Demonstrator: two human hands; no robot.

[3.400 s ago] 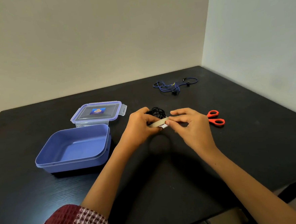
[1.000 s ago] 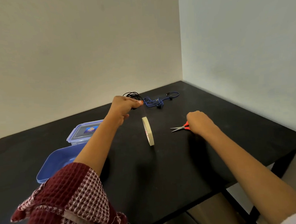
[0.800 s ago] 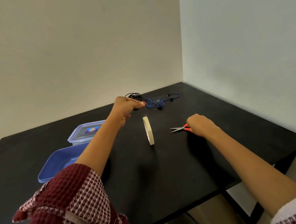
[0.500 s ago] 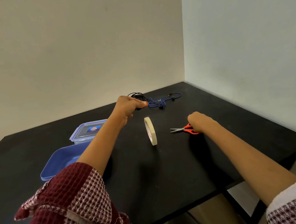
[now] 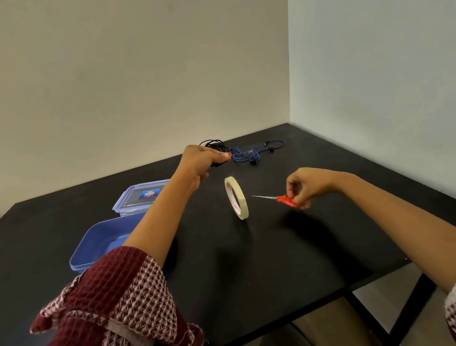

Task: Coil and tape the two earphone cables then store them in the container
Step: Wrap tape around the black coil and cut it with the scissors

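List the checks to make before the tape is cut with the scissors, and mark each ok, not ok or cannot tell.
1. Left hand grips the black cable: ok.
2. Right hand holds the scissors: ok.
3. Scissors opened for the cut: not ok, they look closed.
4. Tape strip runs taut from the black cable to the roll: cannot tell, no strip shows.
5. Blue cable out of the cutting path: ok, it lies farther back.
6. Container open, lid off beside it: ok.
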